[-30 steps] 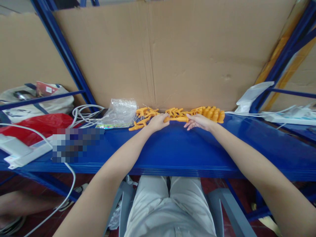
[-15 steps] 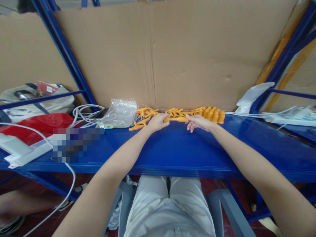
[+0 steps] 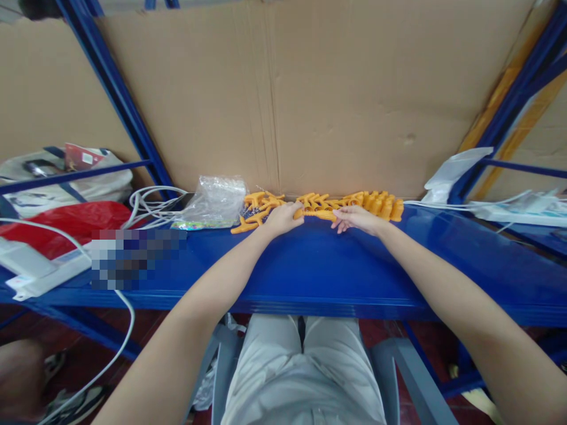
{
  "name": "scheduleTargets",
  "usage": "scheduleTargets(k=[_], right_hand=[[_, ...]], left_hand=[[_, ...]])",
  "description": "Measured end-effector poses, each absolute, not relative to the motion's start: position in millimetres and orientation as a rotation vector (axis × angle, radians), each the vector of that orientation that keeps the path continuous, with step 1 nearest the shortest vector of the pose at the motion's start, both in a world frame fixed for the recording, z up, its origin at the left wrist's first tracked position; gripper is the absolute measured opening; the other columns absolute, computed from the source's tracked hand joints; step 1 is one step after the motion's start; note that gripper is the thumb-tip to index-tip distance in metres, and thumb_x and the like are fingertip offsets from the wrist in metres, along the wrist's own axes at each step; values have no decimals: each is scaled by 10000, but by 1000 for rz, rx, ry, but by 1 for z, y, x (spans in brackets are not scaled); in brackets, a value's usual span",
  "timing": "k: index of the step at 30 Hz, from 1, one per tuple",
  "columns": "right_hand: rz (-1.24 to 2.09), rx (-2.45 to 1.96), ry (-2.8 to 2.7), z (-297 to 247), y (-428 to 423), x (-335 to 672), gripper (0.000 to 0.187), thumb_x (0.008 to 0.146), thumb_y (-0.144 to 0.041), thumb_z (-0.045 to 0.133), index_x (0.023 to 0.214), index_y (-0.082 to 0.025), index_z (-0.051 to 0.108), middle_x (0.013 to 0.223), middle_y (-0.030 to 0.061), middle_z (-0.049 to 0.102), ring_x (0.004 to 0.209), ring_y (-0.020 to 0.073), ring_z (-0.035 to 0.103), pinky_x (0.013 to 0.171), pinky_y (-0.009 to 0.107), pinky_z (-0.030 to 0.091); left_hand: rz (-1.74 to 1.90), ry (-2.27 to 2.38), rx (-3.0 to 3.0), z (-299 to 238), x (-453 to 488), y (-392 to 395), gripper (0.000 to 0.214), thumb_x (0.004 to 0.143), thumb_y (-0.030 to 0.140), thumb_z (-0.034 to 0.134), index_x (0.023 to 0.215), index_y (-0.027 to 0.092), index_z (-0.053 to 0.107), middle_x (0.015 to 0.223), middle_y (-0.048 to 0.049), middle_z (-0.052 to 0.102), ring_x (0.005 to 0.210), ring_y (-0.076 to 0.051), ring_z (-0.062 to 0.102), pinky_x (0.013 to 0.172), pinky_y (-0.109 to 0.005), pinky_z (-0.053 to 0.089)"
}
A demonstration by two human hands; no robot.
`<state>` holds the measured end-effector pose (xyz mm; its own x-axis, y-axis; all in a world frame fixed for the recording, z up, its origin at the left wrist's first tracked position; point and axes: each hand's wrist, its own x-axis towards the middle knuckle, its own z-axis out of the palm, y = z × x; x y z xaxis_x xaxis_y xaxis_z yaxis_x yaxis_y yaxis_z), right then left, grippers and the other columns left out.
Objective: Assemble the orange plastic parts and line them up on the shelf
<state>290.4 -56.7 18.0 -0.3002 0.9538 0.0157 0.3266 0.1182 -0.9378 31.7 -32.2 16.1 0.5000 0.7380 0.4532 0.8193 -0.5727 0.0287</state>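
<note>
Between my hands, a long orange plastic piece [image 3: 323, 215] lies level just above the back of the blue table. My left hand [image 3: 283, 218] is closed around its left end, which the fingers partly hide. At the right end, my right hand [image 3: 355, 218] pinches it between thumb and fingers. Left of my left hand lie several orange T-shaped pieces [image 3: 248, 224], with thin metal chains among them. Behind the held piece is a row of similar orange pieces [image 3: 312, 200]. Thicker orange pieces [image 3: 386, 206] are packed side by side beyond my right hand.
A blue table [image 3: 319, 265] runs under my arms, with a cardboard wall [image 3: 345, 94] behind. At left are a clear plastic bag [image 3: 217, 200], white cables [image 3: 153, 203], a red bag [image 3: 84, 221] and a power strip [image 3: 53, 274]. Another person's leg [image 3: 20, 378] shows at lower left.
My right hand's fingers have tightened on the orange piece's right end and risen slightly. My left hand stays almost still. The other person's leg and shoes have moved at lower left.
</note>
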Motion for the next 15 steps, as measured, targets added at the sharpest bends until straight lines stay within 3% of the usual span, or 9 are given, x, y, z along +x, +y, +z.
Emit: scheduleTargets(k=[5, 9, 11, 15], right_hand=[[1217, -1270, -1649, 19, -58, 286, 368, 990, -453, 625, 762, -165, 610, 682, 76, 730, 536, 105, 649, 513, 187, 496], [1236, -1153, -1648, 20, -57, 289, 231, 899, -352, 766, 920, -181, 612, 721, 33, 743, 550, 103, 659, 526, 188, 525], [1203, -1121, -1653, 20, -57, 290, 282, 831, -251, 830, 978, -194, 596, 724, 1, 741, 549, 100, 655, 533, 191, 532], [1189, -1122, -1685, 19, -56, 290, 235, 876, -312, 794, 845, -174, 606, 676, 19, 718, 527, 90, 634, 521, 183, 521]], left_hand=[[-610, -1347, -2554, 18, 32, -33, 336, 891, 240, 557, 1198, 169, 675, 1124, -115, 750, 1023, -267, 717, 878, -349, 547], [-659, -1341, -2548, 18, 31, -31, 302, 879, 238, 556, 1146, 179, 685, 1084, -102, 754, 1002, -259, 718, 883, -351, 546], [-691, -1328, -2551, 17, 30, -29, 289, 867, 239, 564, 1123, 183, 686, 1064, -95, 753, 993, -256, 716, 889, -354, 544], [-744, -1298, -2557, 15, 28, -27, 294, 856, 244, 581, 1127, 195, 683, 1054, -87, 750, 983, -251, 712, 900, -363, 540]])
